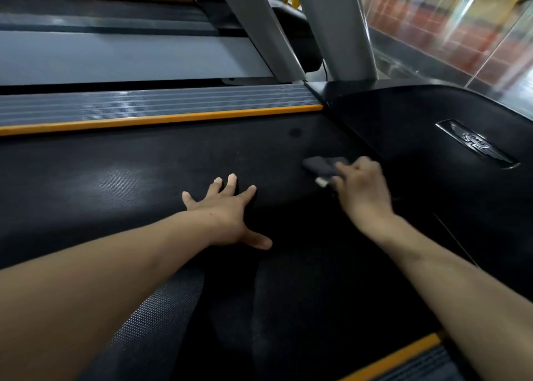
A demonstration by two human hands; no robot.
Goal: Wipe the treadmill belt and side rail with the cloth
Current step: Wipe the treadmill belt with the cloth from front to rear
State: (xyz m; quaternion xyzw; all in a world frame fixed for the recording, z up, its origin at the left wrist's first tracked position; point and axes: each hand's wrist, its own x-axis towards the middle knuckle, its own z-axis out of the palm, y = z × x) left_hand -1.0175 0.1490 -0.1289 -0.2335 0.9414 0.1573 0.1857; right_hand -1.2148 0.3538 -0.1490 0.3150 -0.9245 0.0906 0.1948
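The black textured treadmill belt [121, 178] fills the middle of the view. My left hand [227, 210] lies flat on it with fingers spread, holding nothing. My right hand [360, 190] is closed on a dark grey cloth [323, 164] with a small white tag, pressing it onto the belt close to the black motor cover [418, 127]. A grey ribbed side rail [144, 104] with an orange strip runs along the belt's far edge. A second rail [409, 360] with an orange strip shows at the bottom right, partly behind my right forearm.
Two grey uprights [340, 26] rise from the far corner of the deck. Another treadmill's deck [115, 54] lies beyond the far rail. A glass wall [461, 34] stands at the right. A metal badge [476, 147] sits on the motor cover.
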